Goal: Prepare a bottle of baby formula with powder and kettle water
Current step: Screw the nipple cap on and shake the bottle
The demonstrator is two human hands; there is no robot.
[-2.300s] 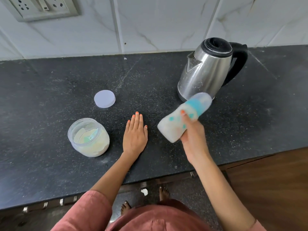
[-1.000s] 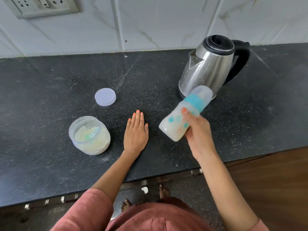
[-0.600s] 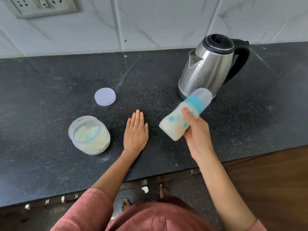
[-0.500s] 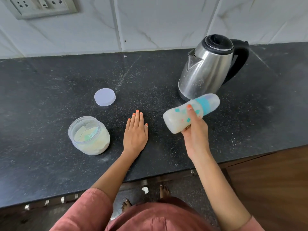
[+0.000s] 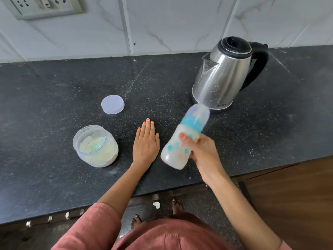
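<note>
A black speckled counter (image 5: 54, 91) runs below white marble wall tiles (image 5: 180, 22). A steel kettle (image 5: 221, 78) stands at its back right. The open powder jar (image 5: 95, 147) sits left, its lid (image 5: 112, 104) behind. The right hand (image 5: 203, 154) grips the capped, milky bottle (image 5: 183, 141) tilted above the counter. The left hand (image 5: 146, 143) lies flat, fingers straight.

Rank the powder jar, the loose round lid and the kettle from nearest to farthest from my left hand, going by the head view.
1. Powder jar: just to the left of the left hand, with a small gap between them.
2. Loose lid: farther back and to the left of the hand.
3. Kettle: far back on the right, by the wall.
</note>
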